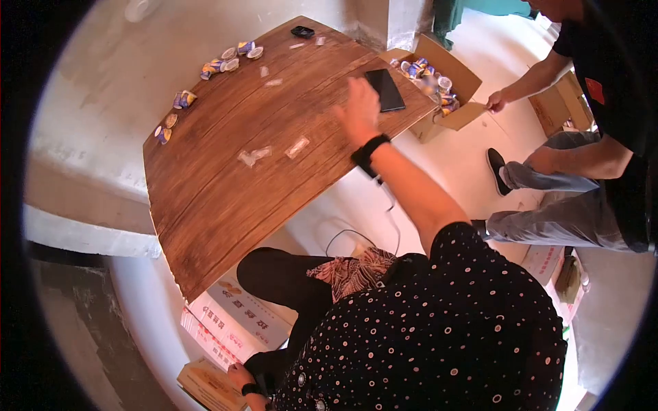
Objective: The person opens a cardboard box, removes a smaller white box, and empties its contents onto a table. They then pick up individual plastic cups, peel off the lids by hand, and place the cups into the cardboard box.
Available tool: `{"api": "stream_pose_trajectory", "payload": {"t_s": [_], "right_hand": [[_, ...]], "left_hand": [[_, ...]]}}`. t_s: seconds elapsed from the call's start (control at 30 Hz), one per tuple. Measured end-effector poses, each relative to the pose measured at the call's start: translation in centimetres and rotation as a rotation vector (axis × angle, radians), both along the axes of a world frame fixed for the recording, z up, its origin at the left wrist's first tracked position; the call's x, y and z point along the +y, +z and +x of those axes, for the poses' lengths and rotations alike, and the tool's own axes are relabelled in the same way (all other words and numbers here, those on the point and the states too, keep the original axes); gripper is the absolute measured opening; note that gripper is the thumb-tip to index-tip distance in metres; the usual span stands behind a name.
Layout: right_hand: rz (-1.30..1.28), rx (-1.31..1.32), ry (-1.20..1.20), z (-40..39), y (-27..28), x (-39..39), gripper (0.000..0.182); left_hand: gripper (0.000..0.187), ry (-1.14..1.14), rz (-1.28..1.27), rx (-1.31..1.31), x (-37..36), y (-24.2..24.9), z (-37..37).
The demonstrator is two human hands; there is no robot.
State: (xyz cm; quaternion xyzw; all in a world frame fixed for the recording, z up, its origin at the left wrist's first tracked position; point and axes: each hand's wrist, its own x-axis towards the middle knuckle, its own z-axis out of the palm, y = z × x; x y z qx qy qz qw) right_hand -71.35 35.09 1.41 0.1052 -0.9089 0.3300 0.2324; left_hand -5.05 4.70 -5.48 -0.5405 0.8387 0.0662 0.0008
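Note:
My right hand (360,113), with a black band on its wrist, is over the wooden table (233,185). It is somewhat blurred, its fingers look apart, and I see nothing in it. Right beside it lies a flat black tablet or phone (385,90). Low at the left, my left hand (240,377) hangs beside my leg, close to a cardboard box (214,387); its fingers are mostly hidden. Clear plastic scraps or tape pieces (255,156) lie on the tabletop. Along the far edge stand small cups in purple and yellow wrapping (212,67).
An open carton (466,72) of similar cups stands by the table's right corner; another person's hand (496,101) touches its flap. A small black object (302,31) lies at the far corner. A printed carton (233,322) sits under the near edge. A cable (397,233) hangs below.

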Motion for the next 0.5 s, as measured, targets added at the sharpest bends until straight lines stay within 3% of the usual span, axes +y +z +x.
{"api": "stream_pose_trajectory", "payload": {"t_s": [0.07,0.13,0.23,0.47,0.5], "right_hand": [[0.185,-0.128,-0.232,-3.1,-1.6,3.1,0.085],[0.248,-0.182,-0.298,-4.0,-2.7,5.2,0.084],[0.163,-0.419,-0.292,-5.2,-3.4,6.4,0.083],[0.232,-0.170,-0.291,-6.6,-7.9,7.0,0.069],[0.224,-0.153,-0.267,-6.3,-7.8,7.2,0.068]], "left_hand": [[0.028,-0.060,-0.017,-0.008,-1.2,-1.6,1.1],[0.029,0.099,0.001,0.026,-2.6,-3.7,2.6],[0.031,0.074,-0.011,0.039,-3.2,-4.5,3.7],[0.033,0.127,-0.003,-0.076,-3.9,-5.0,4.1],[0.033,0.094,0.022,-0.178,-0.3,0.8,-1.5]]}}
